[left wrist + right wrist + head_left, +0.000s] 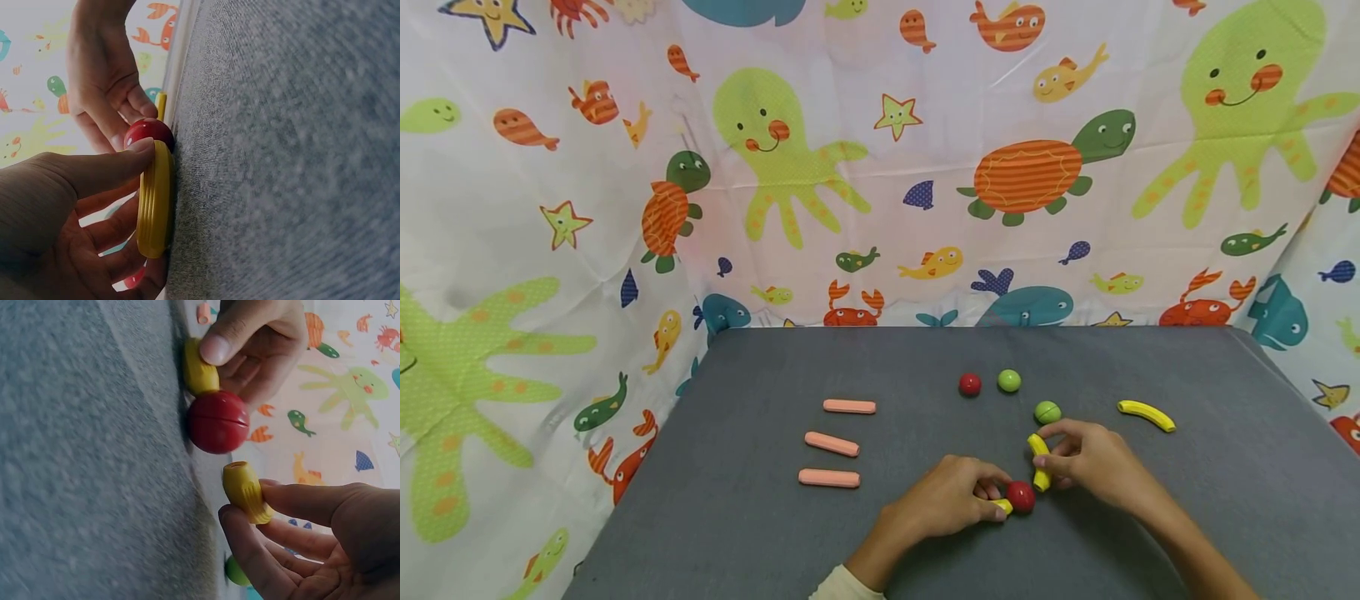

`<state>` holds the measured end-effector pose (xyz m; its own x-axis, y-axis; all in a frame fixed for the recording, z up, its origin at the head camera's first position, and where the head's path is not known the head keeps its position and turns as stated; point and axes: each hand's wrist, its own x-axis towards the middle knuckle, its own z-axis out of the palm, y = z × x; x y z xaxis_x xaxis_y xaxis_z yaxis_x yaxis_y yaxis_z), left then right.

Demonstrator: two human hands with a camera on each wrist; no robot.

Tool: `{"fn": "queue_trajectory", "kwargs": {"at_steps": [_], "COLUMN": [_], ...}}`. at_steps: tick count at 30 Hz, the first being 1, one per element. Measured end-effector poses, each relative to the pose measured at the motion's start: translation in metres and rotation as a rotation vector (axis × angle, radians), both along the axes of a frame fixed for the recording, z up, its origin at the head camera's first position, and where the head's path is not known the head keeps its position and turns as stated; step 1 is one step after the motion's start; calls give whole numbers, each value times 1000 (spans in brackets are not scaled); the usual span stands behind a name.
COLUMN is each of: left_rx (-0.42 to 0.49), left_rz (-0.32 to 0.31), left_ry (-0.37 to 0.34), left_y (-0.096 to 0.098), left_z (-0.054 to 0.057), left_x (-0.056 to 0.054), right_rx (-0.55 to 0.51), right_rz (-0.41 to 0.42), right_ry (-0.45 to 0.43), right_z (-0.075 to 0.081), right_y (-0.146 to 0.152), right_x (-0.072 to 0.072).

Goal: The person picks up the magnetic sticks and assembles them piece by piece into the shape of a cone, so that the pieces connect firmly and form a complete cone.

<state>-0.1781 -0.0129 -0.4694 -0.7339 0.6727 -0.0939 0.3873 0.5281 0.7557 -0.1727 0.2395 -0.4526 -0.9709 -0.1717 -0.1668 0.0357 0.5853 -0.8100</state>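
Observation:
My left hand (pixel 951 496) pinches a curved yellow toy banana (pixel 155 212) low over the grey table, with the thumb on one side. In the head view the fingers cover most of it. Right at its tip is a red ball (pixel 1020 497), with a groove around it in the right wrist view. On the ball's other side, my right hand (pixel 1093 462) pinches a second yellow toy banana (pixel 244 490) between thumb and fingers, its end tilted toward the ball. A grooved green ball (pixel 1047 412) lies just beyond the right fingertips.
On the left of the grey table (pixel 737 500) lie three pink rods (pixel 829 477). Farther back sit another red ball (pixel 970 384) and another green ball (pixel 1009 381). A third toy banana (pixel 1146 415) lies to the right. A sea-animal curtain (pixel 850 292) hangs behind the table.

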Motion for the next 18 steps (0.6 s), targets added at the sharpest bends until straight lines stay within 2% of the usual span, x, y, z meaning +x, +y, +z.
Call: {"fn": "queue_trajectory", "kwargs": {"at_steps": [7,18], "left_rx": [11,21], "left_rz": [6,2], "left_ry": [-16,-13], "left_y": [-1,-1], "left_z": [0,0], "left_x": [0,0], "right_rx": [-28,-19], "right_rz": [-13,-16], "right_ry": [-44,-46], "right_z": [-3,-5], "right_y": [-4,-5], "right_x": [0,0]}}
